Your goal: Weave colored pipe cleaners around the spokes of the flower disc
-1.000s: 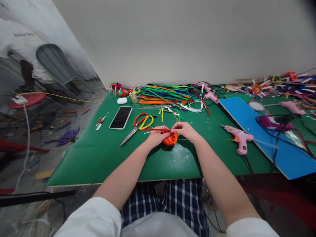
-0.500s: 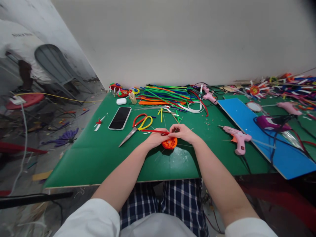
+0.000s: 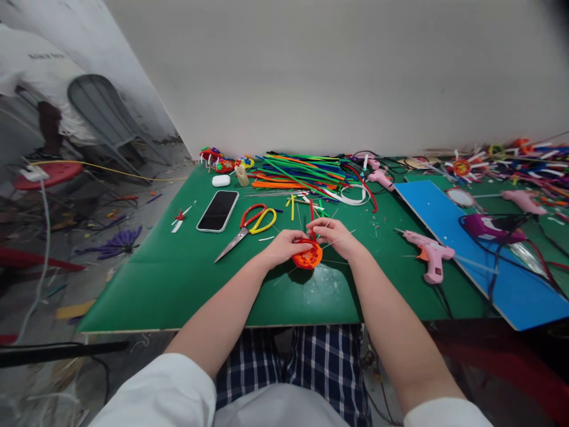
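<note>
A small round orange coil (image 3: pixel 308 257), with thin wires fanning out from it, is held just over the table in front of me. My left hand (image 3: pixel 280 249) grips its left rim, thumb on top and fingers underneath. From the coil's far edge a red pipe cleaner (image 3: pixel 312 209) points away from me. My right hand (image 3: pixel 332 237) pinches that red pipe cleaner near its base, fingers bent around it. Left of my hands lie scissors (image 3: pixel 242 232) with one red and one yellow handle, blades spread. Short yellow and green pieces (image 3: pixel 292 207) lie beyond the coil.
A phone (image 3: pixel 217 211) and a white case (image 3: pixel 221 181) lie at the left. Coloured pipe cleaners (image 3: pixel 297 169) are heaped by the wall. To the right are a pink glue gun (image 3: pixel 429 252), a blue board (image 3: pixel 471 249) and cables. A person in white sits far left.
The red pipe cleaner, which ran leftward over my left hand, now points away from me. My right hand has shifted slightly, and more of the orange coil shows.
</note>
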`<action>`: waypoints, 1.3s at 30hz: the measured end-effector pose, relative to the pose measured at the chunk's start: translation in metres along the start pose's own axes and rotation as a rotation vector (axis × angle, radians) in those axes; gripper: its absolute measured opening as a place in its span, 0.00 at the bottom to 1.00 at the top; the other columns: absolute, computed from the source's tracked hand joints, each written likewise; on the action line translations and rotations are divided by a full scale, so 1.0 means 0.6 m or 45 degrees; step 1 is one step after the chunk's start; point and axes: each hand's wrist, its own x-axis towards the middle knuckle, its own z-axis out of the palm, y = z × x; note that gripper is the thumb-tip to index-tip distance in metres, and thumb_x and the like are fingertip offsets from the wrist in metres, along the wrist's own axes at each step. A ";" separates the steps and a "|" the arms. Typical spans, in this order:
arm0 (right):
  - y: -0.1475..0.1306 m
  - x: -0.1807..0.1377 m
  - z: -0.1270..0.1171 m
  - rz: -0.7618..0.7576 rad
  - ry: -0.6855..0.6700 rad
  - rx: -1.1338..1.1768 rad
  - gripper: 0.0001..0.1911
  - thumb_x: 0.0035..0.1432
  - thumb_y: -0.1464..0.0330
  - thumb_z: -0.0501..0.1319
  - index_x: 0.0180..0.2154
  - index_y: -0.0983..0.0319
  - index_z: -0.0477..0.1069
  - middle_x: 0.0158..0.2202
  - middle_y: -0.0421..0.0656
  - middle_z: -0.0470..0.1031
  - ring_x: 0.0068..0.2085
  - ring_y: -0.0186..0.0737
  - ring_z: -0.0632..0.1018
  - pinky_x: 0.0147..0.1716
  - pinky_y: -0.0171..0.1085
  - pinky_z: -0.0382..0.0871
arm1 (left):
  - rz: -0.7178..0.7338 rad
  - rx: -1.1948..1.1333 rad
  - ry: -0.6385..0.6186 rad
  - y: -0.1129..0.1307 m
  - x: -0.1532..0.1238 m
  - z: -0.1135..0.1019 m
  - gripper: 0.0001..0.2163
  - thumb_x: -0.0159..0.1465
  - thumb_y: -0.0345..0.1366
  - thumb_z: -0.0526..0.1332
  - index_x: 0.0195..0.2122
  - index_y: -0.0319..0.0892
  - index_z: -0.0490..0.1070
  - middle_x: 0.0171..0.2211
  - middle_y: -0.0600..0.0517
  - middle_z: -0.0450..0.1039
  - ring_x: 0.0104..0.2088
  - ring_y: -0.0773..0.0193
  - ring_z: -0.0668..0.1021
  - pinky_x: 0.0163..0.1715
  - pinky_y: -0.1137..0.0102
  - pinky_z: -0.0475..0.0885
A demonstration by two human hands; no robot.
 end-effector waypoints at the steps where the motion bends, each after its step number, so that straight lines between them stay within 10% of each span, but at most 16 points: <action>1: -0.003 -0.002 0.000 0.006 -0.037 -0.017 0.11 0.43 0.66 0.58 0.33 0.62 0.69 0.29 0.40 0.69 0.30 0.31 0.70 0.25 0.29 0.63 | -0.014 -0.068 -0.005 0.003 -0.002 -0.001 0.12 0.46 0.37 0.62 0.29 0.35 0.69 0.23 0.53 0.68 0.24 0.71 0.70 0.26 0.75 0.64; 22: -0.011 -0.006 0.017 -0.147 0.122 0.321 0.13 0.47 0.61 0.55 0.34 0.61 0.68 0.39 0.46 0.71 0.42 0.39 0.70 0.30 0.34 0.66 | -0.090 -0.666 -0.019 0.015 -0.005 -0.001 0.12 0.48 0.35 0.61 0.31 0.38 0.62 0.26 0.51 0.71 0.21 0.68 0.74 0.16 0.77 0.64; 39: 0.000 -0.003 0.022 -0.131 0.115 0.286 0.08 0.40 0.68 0.61 0.28 0.60 0.70 0.31 0.41 0.71 0.33 0.36 0.72 0.32 0.37 0.66 | -0.155 -0.705 -0.048 0.013 -0.004 0.005 0.12 0.49 0.36 0.60 0.33 0.38 0.63 0.25 0.50 0.71 0.21 0.68 0.73 0.13 0.79 0.61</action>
